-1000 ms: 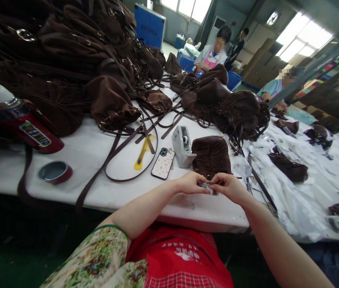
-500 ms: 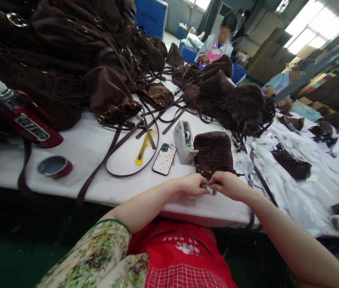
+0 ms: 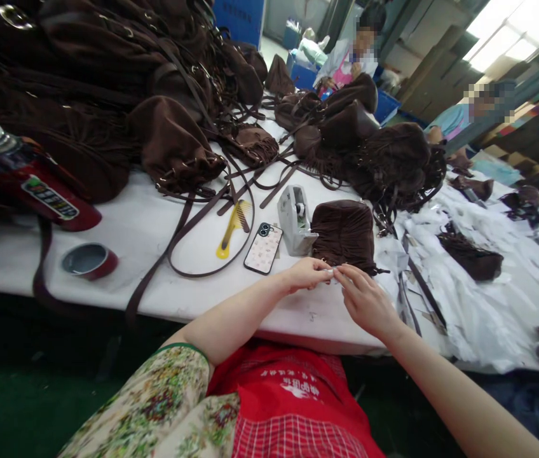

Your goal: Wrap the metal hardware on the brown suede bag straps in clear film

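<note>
My left hand [image 3: 308, 273] and my right hand [image 3: 365, 298] meet at their fingertips, just in front of a dark brown gathered bag [image 3: 343, 230] lying on the white table. Both are closed in a pinch around a small whitish piece [image 3: 333, 273], mostly covered by the fingers; its kind cannot be made out. A grey tape dispenser [image 3: 294, 222] stands left of the bag. Beside that lie a phone in a patterned case [image 3: 264, 249] and a yellow comb [image 3: 229, 232].
Brown bags [image 3: 174, 143] with straps pile up at the left and back. A red thermos [image 3: 54, 191] and its cup [image 3: 89, 261] are at the left. White wrapping sheets [image 3: 470, 312] cover the right side. A co-worker [image 3: 346, 63] sits across the table; another person is farther right.
Both hands have moved slightly up, closer over the bag's near edge. My right hand's fingers have straightened somewhat, and less of the small piece shows between the hands.
</note>
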`<state>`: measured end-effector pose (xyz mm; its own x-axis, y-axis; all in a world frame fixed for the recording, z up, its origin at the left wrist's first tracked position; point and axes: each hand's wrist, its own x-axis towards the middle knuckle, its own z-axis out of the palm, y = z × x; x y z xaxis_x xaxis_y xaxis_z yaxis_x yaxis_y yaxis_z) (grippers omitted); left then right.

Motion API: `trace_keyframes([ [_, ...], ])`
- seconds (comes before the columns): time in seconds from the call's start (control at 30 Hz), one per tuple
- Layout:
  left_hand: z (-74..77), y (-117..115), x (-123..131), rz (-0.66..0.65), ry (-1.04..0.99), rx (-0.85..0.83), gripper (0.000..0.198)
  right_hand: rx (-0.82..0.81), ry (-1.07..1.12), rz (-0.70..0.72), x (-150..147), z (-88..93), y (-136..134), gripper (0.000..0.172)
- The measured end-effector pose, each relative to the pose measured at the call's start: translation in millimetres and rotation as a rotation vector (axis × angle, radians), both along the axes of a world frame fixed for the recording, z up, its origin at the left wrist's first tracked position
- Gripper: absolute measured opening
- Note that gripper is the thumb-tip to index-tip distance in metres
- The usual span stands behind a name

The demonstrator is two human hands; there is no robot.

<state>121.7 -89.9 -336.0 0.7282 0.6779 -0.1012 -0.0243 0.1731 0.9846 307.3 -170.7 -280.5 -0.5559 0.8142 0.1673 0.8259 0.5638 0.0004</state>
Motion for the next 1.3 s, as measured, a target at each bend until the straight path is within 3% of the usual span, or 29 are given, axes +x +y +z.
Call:
trace_keyframes([
  [0.17, 2.0, -3, -3, -0.059, 0.100, 0.144, 0.042, -0.130, 0.368, -0.167, -5, 11.0, 16, 0.034],
  [0.3, -2.1, -6, 0, -0.178, 0.145, 0.395, 0.034, -0.259, 0.726, -0.372, -28, 16.8, 59, 0.033],
  [0.47, -8.6, -9, 3, -0.292, 0.175, 0.458, 0.033, -0.471, 0.934, -0.574, -54, 2.5, 123, 0.024],
  [0.57, -9.3, -9, 2, -0.296, 0.238, 0.433, 0.035, -0.549, 0.989, -0.624, -62, -8.6, 141, 0.021],
  [0.83, -8.7, -9, 5, -0.285, 0.245, 0.458, 0.035, -0.564, 1.199, -0.591, -73, -4.1, 137, 0.033],
  [1.3, -15.1, -6, 7, -0.304, 0.182, 0.534, 0.028, -0.548, 1.365, -0.592, -71, 0.2, 107, 0.036],
])
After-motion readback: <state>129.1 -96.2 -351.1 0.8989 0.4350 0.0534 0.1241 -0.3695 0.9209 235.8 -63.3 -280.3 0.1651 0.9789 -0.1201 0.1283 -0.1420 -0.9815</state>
